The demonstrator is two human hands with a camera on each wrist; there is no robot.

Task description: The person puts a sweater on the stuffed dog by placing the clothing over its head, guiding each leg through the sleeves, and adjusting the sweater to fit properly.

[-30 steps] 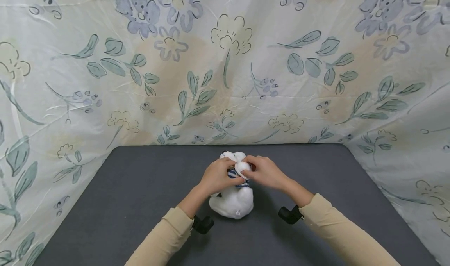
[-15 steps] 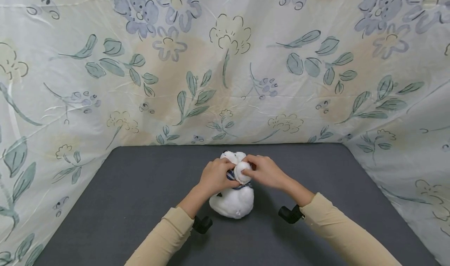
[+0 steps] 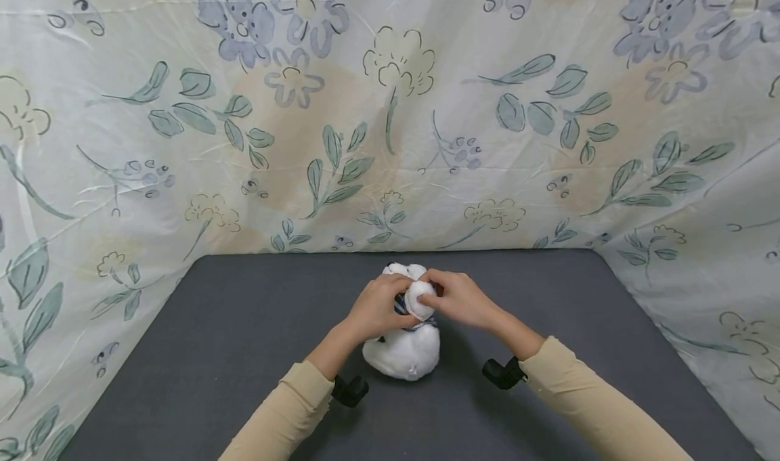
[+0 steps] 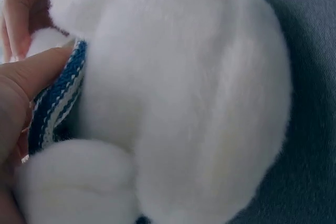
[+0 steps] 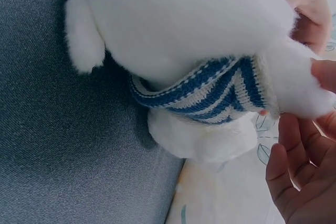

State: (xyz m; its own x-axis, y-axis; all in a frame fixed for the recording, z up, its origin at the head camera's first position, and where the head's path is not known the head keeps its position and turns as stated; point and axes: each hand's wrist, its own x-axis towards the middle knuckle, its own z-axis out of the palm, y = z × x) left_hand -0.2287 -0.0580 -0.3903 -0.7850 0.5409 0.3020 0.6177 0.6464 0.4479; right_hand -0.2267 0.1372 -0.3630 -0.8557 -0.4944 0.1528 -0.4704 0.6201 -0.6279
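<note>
A white plush toy (image 3: 402,358) lies on the table, rounded end towards me, wearing a blue-and-white striped knit sweater (image 5: 210,94). Its plump white limb (image 5: 296,83) sticks out through the sweater's pale-edged opening. My right hand (image 3: 460,298) pinches this limb between thumb and fingers. From the other side, my left hand (image 3: 379,305) grips the knit, its thumb (image 4: 44,69) at the hem beside the toy's body; its other fingers are mostly hidden behind the toy. In the head view the hands cover much of the toy's upper part.
The dark grey table (image 3: 256,339) spreads around the toy, its far edge against a floral curtain (image 3: 396,143). Black wrist cameras (image 3: 502,373) sit below both beige sleeves (image 3: 585,393).
More of the white limb shows between my hands than a second ago, and it covers part of the sweater's stripes. Both hands stay nearly in place.
</note>
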